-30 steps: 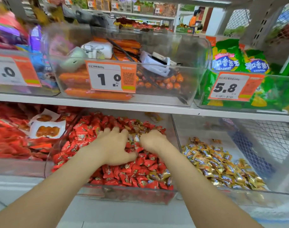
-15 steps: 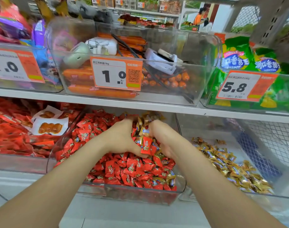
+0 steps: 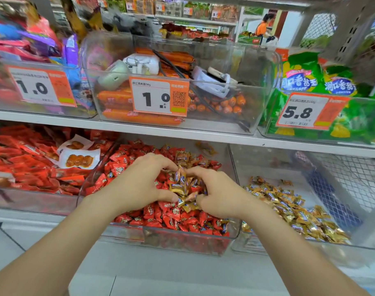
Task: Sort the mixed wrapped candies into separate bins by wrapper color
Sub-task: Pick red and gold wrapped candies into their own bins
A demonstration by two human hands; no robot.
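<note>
A clear middle bin (image 3: 182, 242) on the lower shelf holds mostly red-wrapped candies (image 3: 178, 218) with gold-wrapped ones mixed in. My left hand (image 3: 143, 184) and my right hand (image 3: 220, 193) sit together over this bin, cupped around a small cluster of gold candies (image 3: 182, 186) gathered between the fingers. The clear bin to the right (image 3: 310, 246) holds a pile of gold-wrapped candies (image 3: 293, 212). More gold candies (image 3: 186, 159) lie at the back of the red bin.
A left bin (image 3: 32, 199) holds red snack packs. The upper shelf (image 3: 182, 130) carries bins of orange sausages (image 3: 139, 118) and green packs (image 3: 310, 82), with price tags in front. A wire-mesh panel (image 3: 342, 189) closes off the right. A person stands far behind.
Both hands dug into the red candies, then pulled together and lifted slightly, gathering gold candies between them. The camera moved a little closer and up.
</note>
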